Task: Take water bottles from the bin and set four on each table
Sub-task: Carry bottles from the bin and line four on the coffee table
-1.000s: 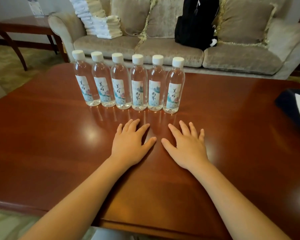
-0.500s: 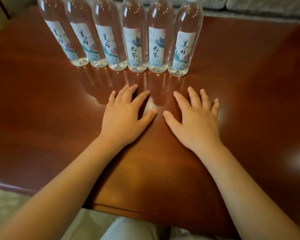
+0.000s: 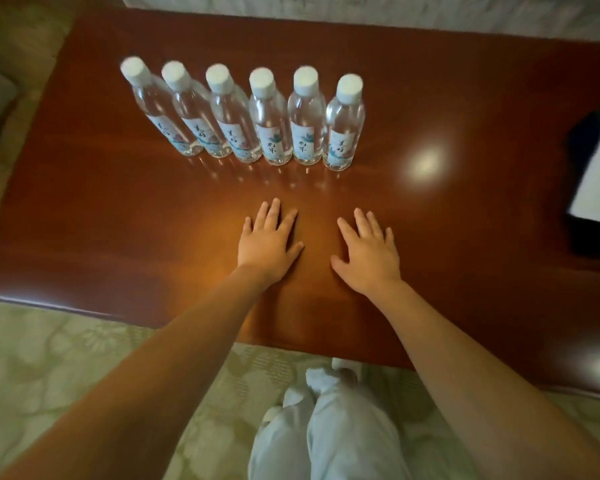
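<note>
Several clear water bottles [image 3: 271, 116] with white caps and pale printed labels stand upright in a tight row on the dark red wooden table [image 3: 465, 209]. My left hand [image 3: 269, 242] lies flat on the tabletop a short way in front of the row, fingers straight and spread. My right hand [image 3: 368, 254] lies flat beside it, also with straight fingers. Neither hand touches a bottle or holds anything. No bin is in view.
A dark tray with a white sheet [image 3: 596, 181] sits at the table's right edge. A pale sofa's front edge [image 3: 361, 12] runs behind the table. Patterned carpet [image 3: 66, 375] lies below the near edge, where my legs in white trousers [image 3: 326, 431] stand.
The camera has risen and tilted down, so the bottles now appear from above and the carpet and my legs show. My hands stay flat on the table, slightly further apart.
</note>
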Demonstrator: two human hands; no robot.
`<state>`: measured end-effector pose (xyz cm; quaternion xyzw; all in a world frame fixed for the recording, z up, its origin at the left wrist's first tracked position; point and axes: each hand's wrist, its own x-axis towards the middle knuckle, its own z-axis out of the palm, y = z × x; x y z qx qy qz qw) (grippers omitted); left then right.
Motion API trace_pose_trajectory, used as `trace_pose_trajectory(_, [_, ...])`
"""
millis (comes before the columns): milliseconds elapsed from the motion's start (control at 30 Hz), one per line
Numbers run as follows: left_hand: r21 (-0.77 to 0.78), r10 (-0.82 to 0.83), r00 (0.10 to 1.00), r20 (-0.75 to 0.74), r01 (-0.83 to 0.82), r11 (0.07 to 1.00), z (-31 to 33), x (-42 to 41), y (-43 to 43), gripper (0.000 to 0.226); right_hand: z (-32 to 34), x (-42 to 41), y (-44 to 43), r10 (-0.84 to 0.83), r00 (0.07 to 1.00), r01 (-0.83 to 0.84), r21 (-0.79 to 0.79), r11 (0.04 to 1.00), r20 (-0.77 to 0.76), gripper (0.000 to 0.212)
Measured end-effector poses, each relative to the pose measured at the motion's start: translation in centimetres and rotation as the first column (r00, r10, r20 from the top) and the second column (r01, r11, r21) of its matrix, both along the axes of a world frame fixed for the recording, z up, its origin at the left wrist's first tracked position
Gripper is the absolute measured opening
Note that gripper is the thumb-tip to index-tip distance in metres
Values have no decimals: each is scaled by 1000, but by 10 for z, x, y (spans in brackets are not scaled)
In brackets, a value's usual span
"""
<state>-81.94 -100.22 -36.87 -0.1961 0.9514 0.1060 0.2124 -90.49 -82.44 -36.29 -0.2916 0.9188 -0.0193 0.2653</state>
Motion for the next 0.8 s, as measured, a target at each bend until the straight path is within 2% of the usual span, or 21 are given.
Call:
trace_pose_trajectory(100, [43,-68,969,236,60,997,47,12,12,68,46,12,21,22,987,-44,135,990,160,75])
trace_pose_trajectory(233, [42,-136,947,291,129,991,121,35,33,70,121,44,54,-16,986,-7,139,990,167,76])
trace_pose_trajectory(400, [53,-266,937,226,261,964,222,63,60,70,227,84,81,-117,984,110,56,992,133,76])
trace_pose_trajectory(600, [12,-380,924,36,380,925,331,99,86,69,331,143,113,-269,963,267,-91,959,-10,75])
trace_pose_trajectory(700, [14,-440,897,-49,441,897,367,118,98,71,365,179,137,-367,927,352,-154,923,-82,75])
trace_pose_trajectory(800, [-7,-544,832,-111,547,837,391,133,120,72,392,213,167,-494,858,462,-213,861,-138,75])
